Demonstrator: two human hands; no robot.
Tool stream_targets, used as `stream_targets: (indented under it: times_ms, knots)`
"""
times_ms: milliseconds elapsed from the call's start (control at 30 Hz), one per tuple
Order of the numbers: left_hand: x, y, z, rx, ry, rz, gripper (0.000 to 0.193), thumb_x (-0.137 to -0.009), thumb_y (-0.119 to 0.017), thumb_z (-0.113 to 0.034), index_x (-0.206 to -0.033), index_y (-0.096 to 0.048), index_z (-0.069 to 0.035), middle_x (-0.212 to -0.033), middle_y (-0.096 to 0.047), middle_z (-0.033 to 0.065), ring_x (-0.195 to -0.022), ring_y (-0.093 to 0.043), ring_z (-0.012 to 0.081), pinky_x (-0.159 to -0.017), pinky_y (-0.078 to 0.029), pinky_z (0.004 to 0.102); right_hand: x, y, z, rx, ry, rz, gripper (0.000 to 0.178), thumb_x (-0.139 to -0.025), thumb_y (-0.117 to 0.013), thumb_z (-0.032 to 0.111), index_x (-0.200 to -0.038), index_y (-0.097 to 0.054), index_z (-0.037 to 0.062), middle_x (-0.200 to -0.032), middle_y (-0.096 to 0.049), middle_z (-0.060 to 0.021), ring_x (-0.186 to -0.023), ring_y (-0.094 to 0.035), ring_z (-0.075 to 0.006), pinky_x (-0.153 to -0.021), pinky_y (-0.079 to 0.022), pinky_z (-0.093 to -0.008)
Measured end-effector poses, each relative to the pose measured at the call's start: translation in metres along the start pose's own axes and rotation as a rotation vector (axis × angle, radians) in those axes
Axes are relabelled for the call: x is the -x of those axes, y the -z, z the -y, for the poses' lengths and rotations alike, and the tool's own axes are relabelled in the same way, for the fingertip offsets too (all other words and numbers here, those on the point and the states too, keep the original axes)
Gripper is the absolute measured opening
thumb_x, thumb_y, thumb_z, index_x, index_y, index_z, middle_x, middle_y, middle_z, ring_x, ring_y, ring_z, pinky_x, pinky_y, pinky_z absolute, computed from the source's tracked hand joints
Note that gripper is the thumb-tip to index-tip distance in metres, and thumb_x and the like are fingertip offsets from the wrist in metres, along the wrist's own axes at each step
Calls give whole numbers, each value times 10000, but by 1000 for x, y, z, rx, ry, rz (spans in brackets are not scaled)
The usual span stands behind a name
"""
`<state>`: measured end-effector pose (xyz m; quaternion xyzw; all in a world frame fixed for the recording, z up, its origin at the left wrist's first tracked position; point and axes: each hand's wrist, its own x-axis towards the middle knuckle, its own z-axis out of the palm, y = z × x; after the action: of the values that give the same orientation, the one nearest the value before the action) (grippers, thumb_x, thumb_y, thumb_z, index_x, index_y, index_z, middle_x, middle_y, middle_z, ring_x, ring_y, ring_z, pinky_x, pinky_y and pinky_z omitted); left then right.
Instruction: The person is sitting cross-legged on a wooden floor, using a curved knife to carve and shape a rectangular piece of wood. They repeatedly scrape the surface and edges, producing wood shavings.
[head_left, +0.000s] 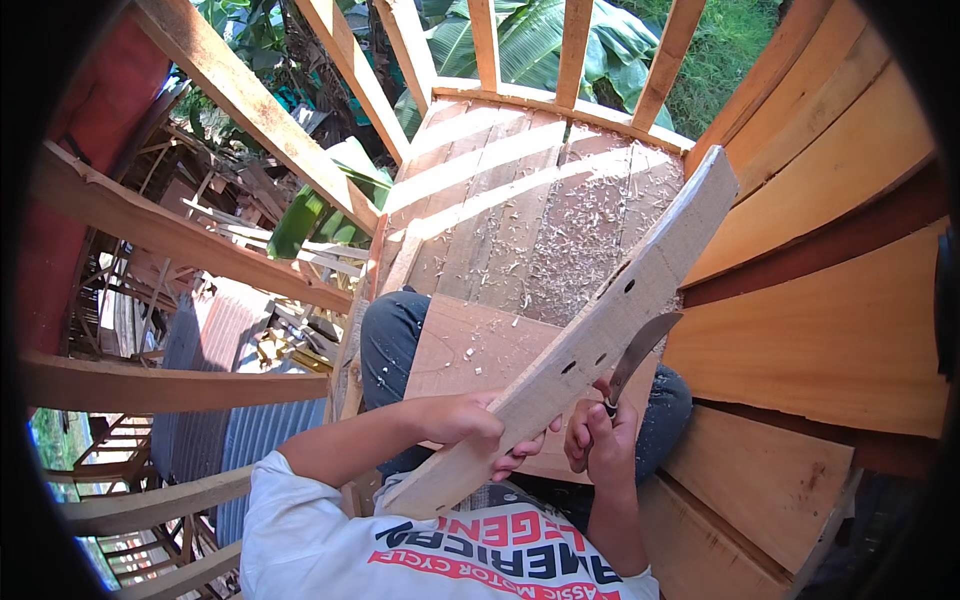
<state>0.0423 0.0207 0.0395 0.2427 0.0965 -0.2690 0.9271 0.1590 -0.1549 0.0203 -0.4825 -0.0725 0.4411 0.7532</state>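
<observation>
1. The plank (pixel 585 345) lay aslant over the person's lap, its near end against the shirt (pixel 440 550), its far end raised over the floor (pixel 470 240).
2. Left hand (pixel 475 425): clamped around the plank's lower part, fingertips showing at its right edge.
3. Right hand (pixel 605 440): fingers closed on the knife (pixel 636 352), curved blade pointing away from the body beside the plank's right edge. Could not tell whether blade touched wood.
4. A brown board (pixel 455 350) lay across the legs (pixel 385 335), under the plank; shavings (pixel 570 240) littered the floor beyond.
5. Risk, judged: left fingertips sat close to the knife hand; a stroke drawn back too far could have cut them.
6. Risk: only one hand gripped the plank; hard pressure near its far end could have twisted it and thrown the blade off line.
7. Risk: dark holes (pixel 629 286) pierced the plank; an edge catching there could have snagged or split the wood.
</observation>
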Motion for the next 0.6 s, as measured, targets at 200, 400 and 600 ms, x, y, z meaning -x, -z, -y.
stream_targets:
  times_ms: [200,400,600]
  knots:
    - [-35,-2,10,-112,-76,87,540,-729,-525,-143,-1227,-396,25,-959,-551,131,-834,-616,236,-904,-495,414,-6,-1,20,139,57,-129,212,-933,-600,237,-964,-517,45,-503,-342,39,-366,-365,-73,-317,-301,-221]
    - [-17,5,24,-160,-68,45,608,-826,-622,-274,-1302,-363,3,-1007,-578,134,-982,-608,226,-889,-484,380,-4,7,19,-42,80,-196,175,-921,-607,142,-960,-506,4,-568,-456,0,-380,-401,-77,-335,-334,-230]
    - [4,-13,34,-51,61,-18,447,-816,-569,-77,-1234,-415,-43,-821,-452,19,-668,-464,105,-641,-437,261,-10,22,9,184,184,-116,387,-948,-555,426,-945,-490,44,-500,-323,20,-355,-349,-86,-317,-284,-239]
